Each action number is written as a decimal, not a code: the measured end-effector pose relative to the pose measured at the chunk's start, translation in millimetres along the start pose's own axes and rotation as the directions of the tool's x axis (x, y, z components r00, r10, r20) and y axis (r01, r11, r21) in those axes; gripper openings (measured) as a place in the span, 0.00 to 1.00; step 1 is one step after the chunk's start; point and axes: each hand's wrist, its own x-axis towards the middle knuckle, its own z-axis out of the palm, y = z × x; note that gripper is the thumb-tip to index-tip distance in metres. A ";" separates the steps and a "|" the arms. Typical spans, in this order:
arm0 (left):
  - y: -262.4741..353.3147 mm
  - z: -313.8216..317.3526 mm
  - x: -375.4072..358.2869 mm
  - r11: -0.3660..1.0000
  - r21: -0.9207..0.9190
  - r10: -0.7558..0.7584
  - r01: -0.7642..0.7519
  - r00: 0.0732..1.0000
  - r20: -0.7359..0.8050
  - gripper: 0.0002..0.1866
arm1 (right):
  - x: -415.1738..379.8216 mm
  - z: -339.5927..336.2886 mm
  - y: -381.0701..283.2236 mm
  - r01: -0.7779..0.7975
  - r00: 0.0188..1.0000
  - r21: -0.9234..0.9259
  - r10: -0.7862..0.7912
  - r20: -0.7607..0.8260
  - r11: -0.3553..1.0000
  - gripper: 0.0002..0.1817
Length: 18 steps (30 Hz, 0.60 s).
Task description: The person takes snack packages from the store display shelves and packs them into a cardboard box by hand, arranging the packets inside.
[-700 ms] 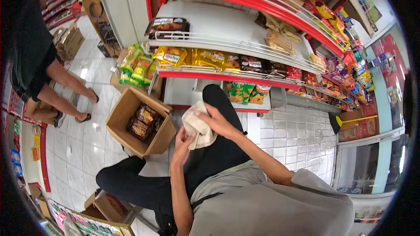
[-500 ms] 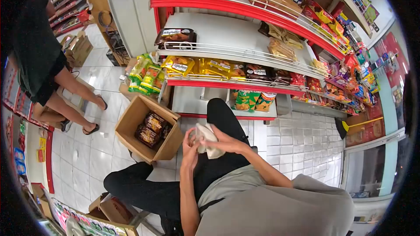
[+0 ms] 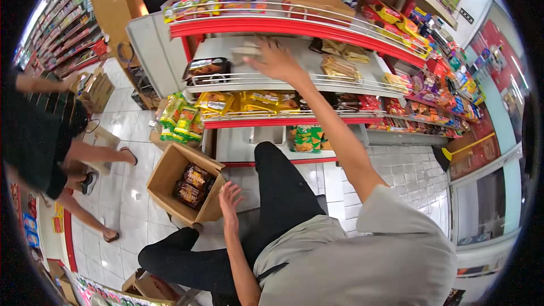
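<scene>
My right hand (image 3: 277,61) reaches onto the white middle shelf (image 3: 218,47), holding a pale cloth (image 3: 247,52) against its surface; hand and cloth are slightly blurred. Just below and left of the cloth lies a dark snack pack (image 3: 208,68) behind the wire rail. My left hand (image 3: 230,197) is empty, fingers apart, beside the open cardboard box (image 3: 160,190). Inside that box are dark brown snack packs (image 3: 191,186). More packs (image 3: 340,68) rest towards the right end of the shelf.
Yellow packs (image 3: 258,102) line the shelf below, behind another wire rail. Green packs (image 3: 181,122) stand in a carton left of the rack. A person in dark clothes (image 3: 39,136) is at the left. A yellow-handled broom (image 3: 467,146) leans at the right.
My right hand has moved up from my lap to the shelf with the cloth. My left hand has let go of the cloth and opened near the box. The other person has shifted.
</scene>
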 end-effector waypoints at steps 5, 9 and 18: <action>-4.5 -9.0 0.1 0.970 0.244 0.013 0.005 0.997 -0.075 0.35 | -45.3 -49.8 13.6 -0.045 0.989 -0.032 0.040 -0.143 0.998 0.35; -19.7 -17.4 -1.2 0.911 0.412 0.054 -0.026 0.997 -0.055 0.28 | -80.3 -105.6 100.2 -0.243 0.970 -0.204 0.243 -0.026 0.948 0.34; -59.8 -23.7 -0.4 0.197 0.939 -0.029 -0.282 0.956 0.293 0.24 | -75.8 -166.2 193.7 -0.269 0.867 -0.011 0.247 0.432 0.963 0.49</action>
